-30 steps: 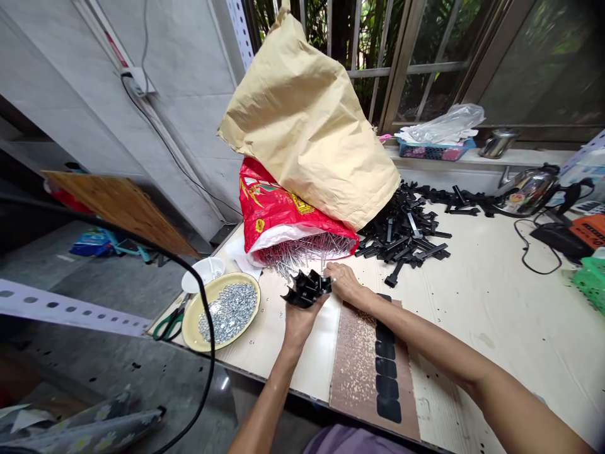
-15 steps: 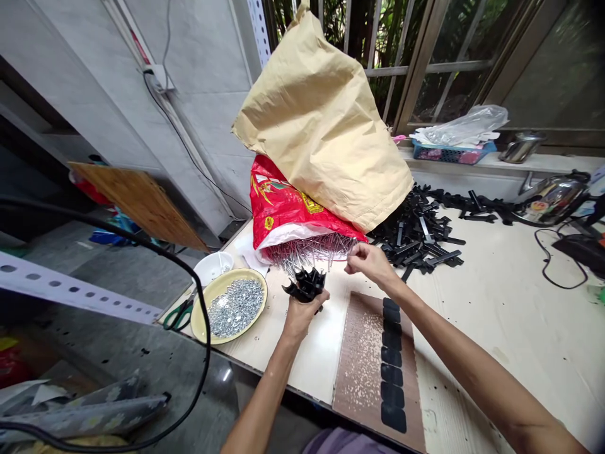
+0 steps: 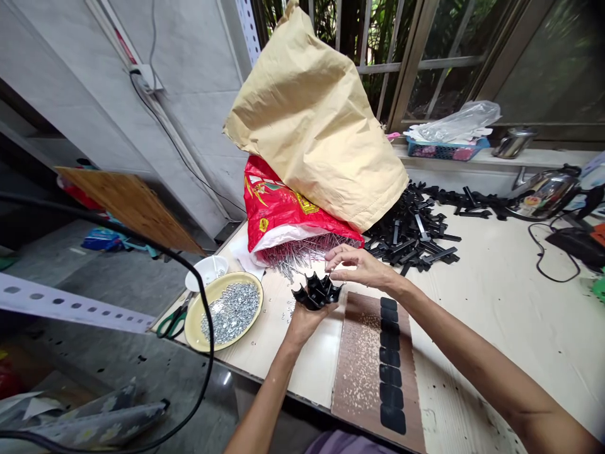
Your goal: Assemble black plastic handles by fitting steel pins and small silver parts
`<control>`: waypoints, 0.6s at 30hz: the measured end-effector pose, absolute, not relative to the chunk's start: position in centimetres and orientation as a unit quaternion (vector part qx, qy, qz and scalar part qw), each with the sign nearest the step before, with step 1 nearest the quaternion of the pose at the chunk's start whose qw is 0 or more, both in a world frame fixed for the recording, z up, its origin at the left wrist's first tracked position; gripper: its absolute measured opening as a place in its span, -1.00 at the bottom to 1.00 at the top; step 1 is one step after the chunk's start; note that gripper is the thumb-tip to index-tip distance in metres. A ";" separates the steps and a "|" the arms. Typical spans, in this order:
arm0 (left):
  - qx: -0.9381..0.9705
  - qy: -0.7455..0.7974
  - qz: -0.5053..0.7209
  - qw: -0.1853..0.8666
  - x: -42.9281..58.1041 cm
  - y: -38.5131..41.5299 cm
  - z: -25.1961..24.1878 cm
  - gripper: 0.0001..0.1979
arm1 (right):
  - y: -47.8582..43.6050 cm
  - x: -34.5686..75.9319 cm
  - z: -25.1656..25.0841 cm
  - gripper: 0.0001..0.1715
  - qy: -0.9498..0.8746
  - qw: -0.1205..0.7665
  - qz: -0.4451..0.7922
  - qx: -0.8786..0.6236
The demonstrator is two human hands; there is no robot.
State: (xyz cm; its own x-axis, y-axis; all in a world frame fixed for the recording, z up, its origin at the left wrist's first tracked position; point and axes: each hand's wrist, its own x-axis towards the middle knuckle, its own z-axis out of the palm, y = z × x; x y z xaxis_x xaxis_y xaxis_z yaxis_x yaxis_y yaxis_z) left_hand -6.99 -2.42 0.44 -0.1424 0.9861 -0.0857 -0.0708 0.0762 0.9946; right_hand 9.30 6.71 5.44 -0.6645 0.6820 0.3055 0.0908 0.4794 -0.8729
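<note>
Left hand [image 3: 305, 325]: fingers wrapped round a cluster of black plastic pieces [image 3: 316, 294], held just above the table with curved ends up. Right hand [image 3: 362, 266]: thumb and fingers parted, poised right beside the cluster; contact cannot be told. Below, on the brown board [image 3: 355, 384], a row of black pads [image 3: 391, 376] has been laid out near the right edge; pale specks are scattered beside it. Beyond the hands, thin metal pins [image 3: 295, 255] are spilled at the mouth of the red bag [image 3: 274, 208]. A large pile of loose black parts [image 3: 411, 236] is left at the right of the bag, washers [image 3: 232, 310] are left in the yellow bowl [image 3: 191, 328]. Judged: one handful gathered, most stock unused; no finished assembly can be made out.
</note>
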 end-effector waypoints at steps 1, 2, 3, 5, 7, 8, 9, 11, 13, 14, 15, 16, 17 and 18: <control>0.425 0.540 0.530 0.497 -7.0 -2.4 0.3 -0.54 | 6.8 9.4 5.6 -0.79 -0.799 0.324 0.449 -0.234; 0.429 0.541 0.527 0.495 -7.1 -2.4 0.1 -0.53 | 6.9 9.4 5.7 -0.79 -0.805 0.316 0.449 -0.225; 0.435 0.544 0.522 0.492 -7.2 -2.3 -0.1 -0.52 | 7.0 9.5 5.8 -0.78 -0.810 0.308 0.451 -0.215; 0.451 0.551 0.507 0.486 -7.3 -2.3 -0.2 -0.52 | 7.6 9.5 5.7 -0.72 -0.806 0.305 0.459 -0.218; 0.463 0.559 0.496 0.476 -7.6 -2.5 -0.1 -0.55 | 8.5 9.5 5.0 -0.66 -0.797 0.298 0.438 -0.291; 0.465 0.565 0.496 0.467 -7.7 -2.6 0.0 -0.55 | 9.1 9.3 4.4 -0.67 -0.793 0.274 0.408 -0.360; 0.466 0.571 0.500 0.455 -7.8 -2.7 0.1 -0.55 | 9.6 9.1 3.6 -0.68 -0.787 0.238 0.370 -0.433; 0.468 0.578 0.514 0.428 -7.9 -2.8 0.3 -0.52 | 10.6 8.2 1.9 -0.65 -0.764 0.154 0.297 -0.552; 0.471 0.580 0.526 0.405 -7.8 -2.6 0.3 -0.48 | 11.3 7.0 0.4 -0.61 -0.737 0.110 0.261 -0.614; 0.477 0.580 0.528 0.396 -7.8 -2.4 0.3 -0.47 | 11.6 6.3 -0.3 -0.61 -0.728 0.104 0.251 -0.630; 0.484 0.581 0.528 0.387 -7.7 -2.1 0.3 -0.47 | 11.7 5.8 -0.7 -0.63 -0.719 0.096 0.240 -0.646; 0.490 0.583 0.525 0.380 -7.6 -1.9 0.3 -0.47 | 11.8 5.3 -1.1 -0.65 -0.711 0.086 0.230 -0.659; 0.493 0.587 0.520 0.375 -7.5 -1.7 0.4 -0.48 | 11.9 5.0 -1.2 -0.68 -0.706 0.076 0.222 -0.669; 0.494 0.592 0.515 0.375 -7.5 -1.5 0.4 -0.48 | 11.9 4.8 -1.3 -0.70 -0.703 0.065 0.215 -0.675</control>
